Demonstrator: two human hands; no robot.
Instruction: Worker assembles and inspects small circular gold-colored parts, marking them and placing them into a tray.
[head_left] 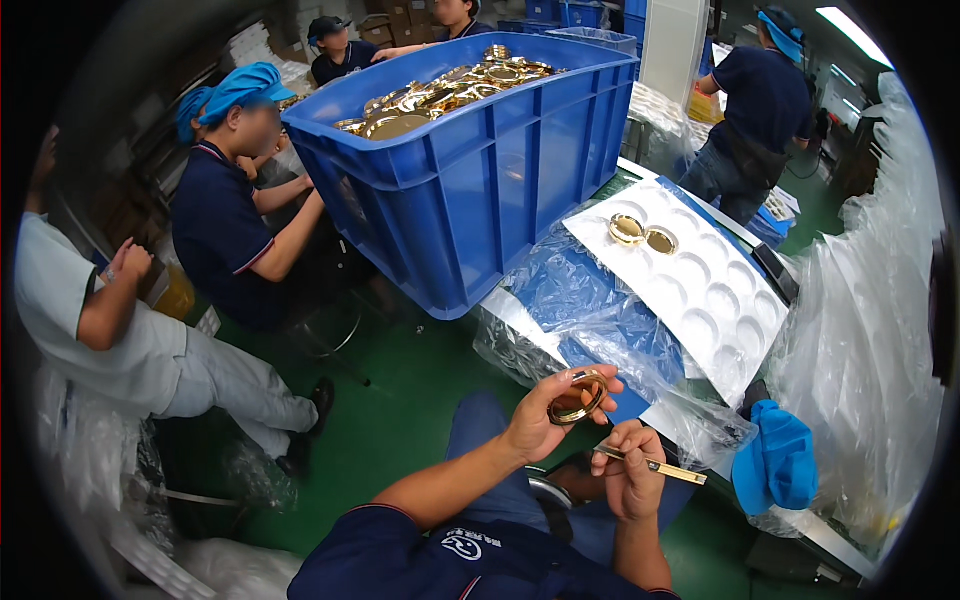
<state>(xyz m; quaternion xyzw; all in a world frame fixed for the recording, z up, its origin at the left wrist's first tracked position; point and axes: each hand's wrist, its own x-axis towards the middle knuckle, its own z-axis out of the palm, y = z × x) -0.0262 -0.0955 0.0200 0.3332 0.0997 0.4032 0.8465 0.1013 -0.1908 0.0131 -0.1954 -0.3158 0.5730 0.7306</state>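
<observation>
My left hand (538,422) is closed round the edge of a shiny gold round case (577,398), which looks like a compact and is held up tilted. Just below and to the right, my right hand (636,486) grips a slim cutter knife (678,471) with a yellowish handle. Its tip points left, a little apart from the case. Beyond my hands a white moulded tray (722,300) with round hollows lies on the table. An opened gold compact (628,230) rests near the tray's far left part.
A large blue bin (465,200) heaped with gold cases (440,95) stands at the far left of the table. Clear plastic film (590,310) covers part of the tabletop. A blue cap (775,460) hangs at the right edge. Co-workers (230,220) sit and stand around.
</observation>
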